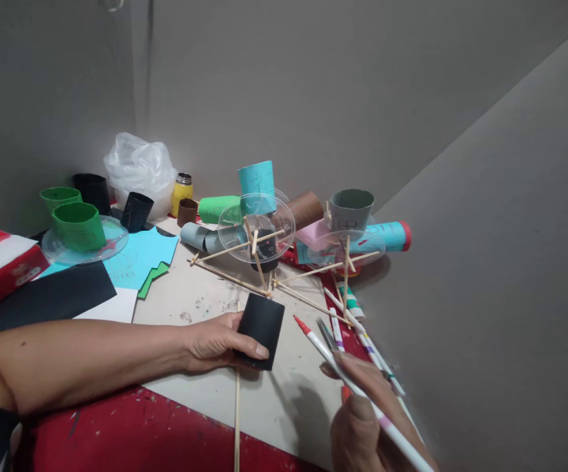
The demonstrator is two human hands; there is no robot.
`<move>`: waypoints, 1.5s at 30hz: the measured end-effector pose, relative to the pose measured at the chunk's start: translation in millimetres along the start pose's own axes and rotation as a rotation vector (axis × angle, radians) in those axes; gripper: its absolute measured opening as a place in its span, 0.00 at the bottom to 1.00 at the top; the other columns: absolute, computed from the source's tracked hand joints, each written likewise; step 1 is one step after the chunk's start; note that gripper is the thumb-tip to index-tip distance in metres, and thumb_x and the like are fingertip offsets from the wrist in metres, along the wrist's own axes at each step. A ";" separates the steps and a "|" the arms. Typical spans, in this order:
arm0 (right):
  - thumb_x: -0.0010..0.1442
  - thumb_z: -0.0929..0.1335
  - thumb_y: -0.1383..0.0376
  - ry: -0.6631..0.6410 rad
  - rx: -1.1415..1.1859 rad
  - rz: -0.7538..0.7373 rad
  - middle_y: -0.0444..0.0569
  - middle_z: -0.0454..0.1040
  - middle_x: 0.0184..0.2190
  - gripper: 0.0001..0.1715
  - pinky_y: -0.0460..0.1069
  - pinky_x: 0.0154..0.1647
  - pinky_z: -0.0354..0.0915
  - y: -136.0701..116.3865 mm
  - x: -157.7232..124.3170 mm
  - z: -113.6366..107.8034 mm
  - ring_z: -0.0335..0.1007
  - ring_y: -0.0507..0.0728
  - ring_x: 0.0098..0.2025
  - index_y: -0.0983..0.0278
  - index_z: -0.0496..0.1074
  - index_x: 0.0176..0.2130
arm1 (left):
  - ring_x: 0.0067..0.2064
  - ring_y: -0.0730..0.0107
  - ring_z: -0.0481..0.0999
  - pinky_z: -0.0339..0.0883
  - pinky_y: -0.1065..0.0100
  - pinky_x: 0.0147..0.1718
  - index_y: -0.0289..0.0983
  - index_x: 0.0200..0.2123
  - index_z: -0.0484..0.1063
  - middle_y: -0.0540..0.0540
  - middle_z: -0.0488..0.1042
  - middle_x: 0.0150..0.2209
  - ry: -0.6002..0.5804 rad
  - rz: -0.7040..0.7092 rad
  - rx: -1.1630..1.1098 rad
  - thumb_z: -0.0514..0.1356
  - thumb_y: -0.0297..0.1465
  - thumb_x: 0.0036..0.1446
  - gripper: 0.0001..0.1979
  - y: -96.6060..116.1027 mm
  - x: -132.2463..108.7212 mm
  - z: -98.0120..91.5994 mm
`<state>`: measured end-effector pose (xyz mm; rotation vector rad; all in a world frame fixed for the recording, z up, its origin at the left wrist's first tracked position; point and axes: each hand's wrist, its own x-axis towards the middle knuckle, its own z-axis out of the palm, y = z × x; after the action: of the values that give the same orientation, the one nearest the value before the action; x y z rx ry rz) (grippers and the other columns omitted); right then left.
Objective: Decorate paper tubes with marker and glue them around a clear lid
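My left hand (229,344) is closed around a black paper tube (264,321), thumb across its front, above the pale board (190,354). A thin wooden stick (237,413) runs underneath that hand. At the lower right, my right hand (377,419) grips a white marker (320,346), its red tip pointing up and left toward the tube but apart from it. Grey metal blades (329,333), like those of scissors, show just behind the marker. Whether the right hand also holds them I cannot tell.
Stick frames carry clear plastic lids (225,229) with coloured paper tubes (257,187) at the back. Several markers (375,347) lie along the right edge. Green tubes (80,229), blue paper (141,255), a white plastic bag (141,164) and a red box (3,282) stand left.
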<state>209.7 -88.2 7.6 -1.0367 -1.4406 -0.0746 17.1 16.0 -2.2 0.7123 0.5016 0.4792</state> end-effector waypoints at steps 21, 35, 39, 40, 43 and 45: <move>0.63 0.70 0.75 -0.222 -0.103 -0.082 0.48 0.81 0.37 0.18 0.61 0.49 0.74 -4.0 4.3 1.3 0.79 0.61 0.41 0.60 0.78 0.51 | 0.39 0.69 0.74 0.66 0.69 0.40 0.35 0.45 0.76 0.47 0.76 0.39 0.031 0.080 0.100 0.79 0.29 0.34 0.31 -0.7 -1.0 2.3; 0.64 0.69 0.76 -0.303 -0.091 -0.107 0.49 0.80 0.38 0.19 0.59 0.50 0.71 -1.1 5.4 -0.5 0.78 0.59 0.42 0.62 0.76 0.52 | 0.39 0.69 0.73 0.66 0.68 0.40 0.36 0.44 0.77 0.47 0.76 0.39 0.021 0.089 0.098 0.80 0.30 0.35 0.30 -2.5 -0.3 1.2; 0.63 0.69 0.77 -0.279 -0.088 -0.090 0.49 0.80 0.39 0.21 0.59 0.50 0.71 -2.4 5.3 -0.1 0.78 0.59 0.42 0.61 0.76 0.53 | 0.39 0.68 0.74 0.66 0.69 0.39 0.36 0.45 0.76 0.47 0.77 0.39 0.016 0.083 0.100 0.79 0.29 0.34 0.31 -1.9 -1.0 1.6; 0.63 0.69 0.76 -0.276 -0.098 -0.087 0.49 0.80 0.39 0.20 0.59 0.50 0.71 -2.6 5.4 0.0 0.78 0.60 0.42 0.61 0.76 0.53 | 0.40 0.68 0.74 0.66 0.69 0.39 0.36 0.45 0.76 0.47 0.77 0.40 0.013 0.081 0.098 0.79 0.29 0.34 0.31 -1.7 -1.1 1.8; 0.64 0.69 0.75 -0.278 -0.112 -0.084 0.49 0.81 0.37 0.17 0.60 0.49 0.72 -3.0 6.1 -0.2 0.78 0.60 0.41 0.61 0.77 0.51 | 0.39 0.68 0.73 0.66 0.69 0.38 0.36 0.44 0.77 0.47 0.76 0.39 0.015 0.085 0.104 0.79 0.30 0.34 0.30 -1.6 -1.0 2.2; 0.64 0.70 0.74 -0.270 -0.099 -0.082 0.49 0.81 0.36 0.16 0.61 0.48 0.72 -2.9 6.1 -0.5 0.78 0.60 0.39 0.61 0.77 0.49 | 0.38 0.69 0.72 0.65 0.70 0.38 0.36 0.42 0.77 0.48 0.75 0.37 0.022 0.091 0.116 0.79 0.30 0.35 0.28 -1.7 -0.8 2.1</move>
<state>209.6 -86.9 14.2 -1.0993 -1.7391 -0.0667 18.1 13.4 -1.8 0.8443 0.5228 0.5467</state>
